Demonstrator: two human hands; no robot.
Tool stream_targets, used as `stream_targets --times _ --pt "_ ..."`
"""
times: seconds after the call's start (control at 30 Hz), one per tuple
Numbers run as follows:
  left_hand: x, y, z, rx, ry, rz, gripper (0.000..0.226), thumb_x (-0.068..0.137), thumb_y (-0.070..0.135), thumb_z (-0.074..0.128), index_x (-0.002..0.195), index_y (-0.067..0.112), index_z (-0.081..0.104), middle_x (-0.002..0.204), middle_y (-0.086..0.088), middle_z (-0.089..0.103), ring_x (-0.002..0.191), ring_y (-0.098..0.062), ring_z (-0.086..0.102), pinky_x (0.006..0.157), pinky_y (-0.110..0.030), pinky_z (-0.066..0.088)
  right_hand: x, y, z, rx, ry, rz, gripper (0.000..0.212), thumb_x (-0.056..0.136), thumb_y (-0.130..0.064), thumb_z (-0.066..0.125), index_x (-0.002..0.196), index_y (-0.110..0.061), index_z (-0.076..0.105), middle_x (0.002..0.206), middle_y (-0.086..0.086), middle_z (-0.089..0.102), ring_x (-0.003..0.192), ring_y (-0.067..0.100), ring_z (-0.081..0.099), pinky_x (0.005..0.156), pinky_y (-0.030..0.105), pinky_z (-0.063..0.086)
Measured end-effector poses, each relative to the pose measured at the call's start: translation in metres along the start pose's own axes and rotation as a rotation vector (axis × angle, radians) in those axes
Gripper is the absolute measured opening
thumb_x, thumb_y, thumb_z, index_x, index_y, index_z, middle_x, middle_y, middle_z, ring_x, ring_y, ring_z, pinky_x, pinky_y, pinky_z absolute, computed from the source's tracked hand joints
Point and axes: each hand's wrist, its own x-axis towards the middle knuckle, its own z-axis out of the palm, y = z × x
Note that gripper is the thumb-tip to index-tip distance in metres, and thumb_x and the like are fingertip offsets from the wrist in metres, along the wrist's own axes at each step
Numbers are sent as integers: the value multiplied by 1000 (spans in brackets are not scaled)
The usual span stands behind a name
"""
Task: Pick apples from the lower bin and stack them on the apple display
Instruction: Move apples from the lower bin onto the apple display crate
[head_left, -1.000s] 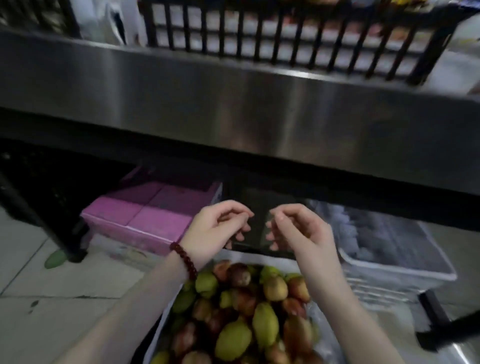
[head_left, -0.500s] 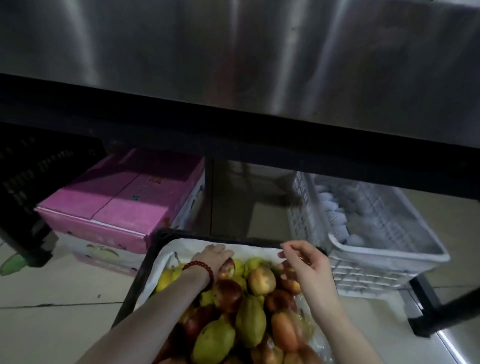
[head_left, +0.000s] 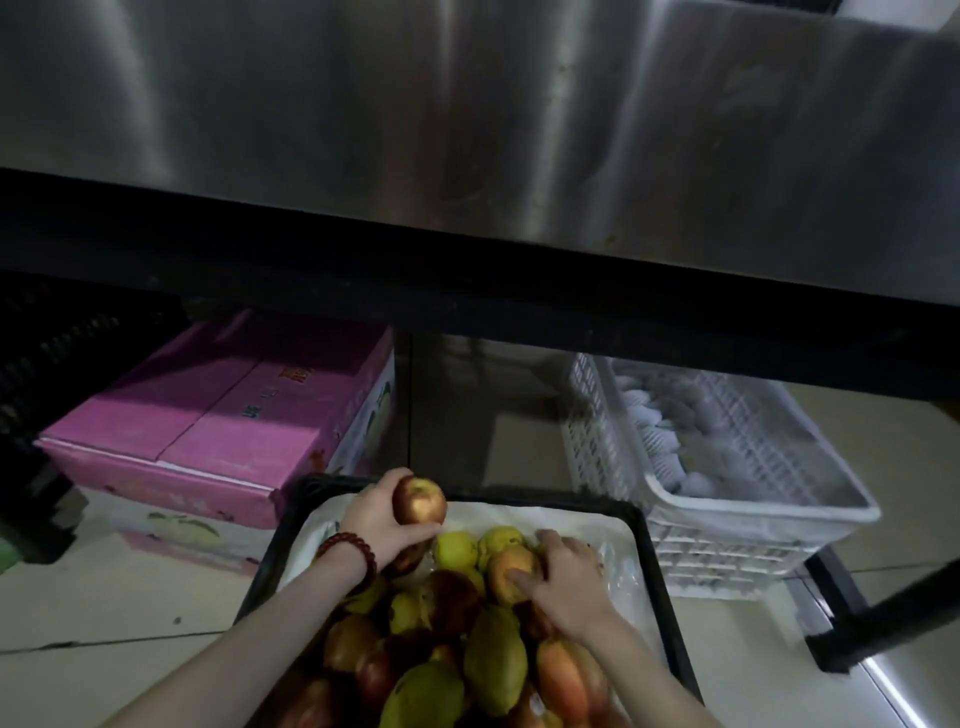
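The left hand (head_left: 382, 517) grips a red apple (head_left: 418, 501) above the black bin's (head_left: 655, 561) far edge; the right hand (head_left: 563, 574) curls around an orange-red apple (head_left: 511, 569) inside. Each should lift clear without toppling neighbours.

Left hand (head_left: 376, 519) curled gripping; right hand (head_left: 569, 574) curled downward.

No text can be read for certain. The pink box (head_left: 218, 431) carries dark printed characters on its top flap and a larger one at its far edge, all too blurred to make out. Its side shows fruit pictures, no legible words.
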Motion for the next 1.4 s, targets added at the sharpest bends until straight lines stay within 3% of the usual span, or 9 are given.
stream_targets --times 0.2,0.33,0.5,0.6,0.87,1.0,1.13,1.23,1.4 --pt "-25 15 -31 -228 29 -90 65 64 39 82 119 26 51 108 0 60 104 -20 57 95 -31 47 10 -19 30 -209 -51 189 108 73 -77 50 149 -6 22 147 13 41 138 34 29 110 45 30" --pt "-38 19 -37 -291 52 -98 53 63 37 83 106 30 53 105 -1 63 102 -21 59 94 -31 48 8 -21 36 -169 68 163 89 72 -60 66 137 -7 36 135 12 52 126 32 46 98 38 42" --pt "-54 30 -49 -405 34 -97 52 48 50 85 89 42 53 105 4 64 101 -21 62 91 -43 55 -19 -26 4 456 225 -34 54 63 -36 82 105 -25 52 95 -3 67 88 13 65 67 13 46" --pt "-65 48 -58 -449 56 -42 41 62 39 84 88 41 52 101 7 63 99 -19 61 92 -42 53 -45 -41 -34 658 292 -150 45 68 -26 84 101 -31 54 92 -8 65 79 -4 62 64 5 45" --pt "-99 152 -107 -517 5 174 55 42 49 84 92 39 63 91 7 74 86 -6 69 85 -25 54 -106 -95 -165 971 556 -446 55 42 -43 76 93 -28 65 87 -5 70 73 2 66 64 11 52" --pt "-112 229 -156 -416 -75 259 65 32 63 75 94 60 58 85 33 69 84 8 66 96 -22 49 -140 -141 -257 865 755 -511 60 35 -44 71 94 -34 62 77 -13 71 64 4 64 60 5 47" --pt "-126 315 -225 -505 -178 310 72 21 74 76 89 69 54 89 43 63 90 9 65 93 -20 50 -160 -190 -349 864 832 -518 59 34 -43 72 91 -32 63 77 -12 72 64 5 65 58 7 48" --pt "-129 369 -274 -622 -239 308 57 36 47 87 88 54 65 91 27 72 89 5 68 82 -18 53 -160 -220 -405 890 802 -484 60 35 -47 79 91 -33 64 81 -4 72 67 6 66 61 14 53" --pt "-90 431 -329 -461 -16 321 53 52 38 87 97 41 59 86 22 69 83 6 65 76 -11 51 -128 -251 -460 840 729 -346 83 35 -81 73 101 -32 58 99 8 68 88 24 67 78 43 57"
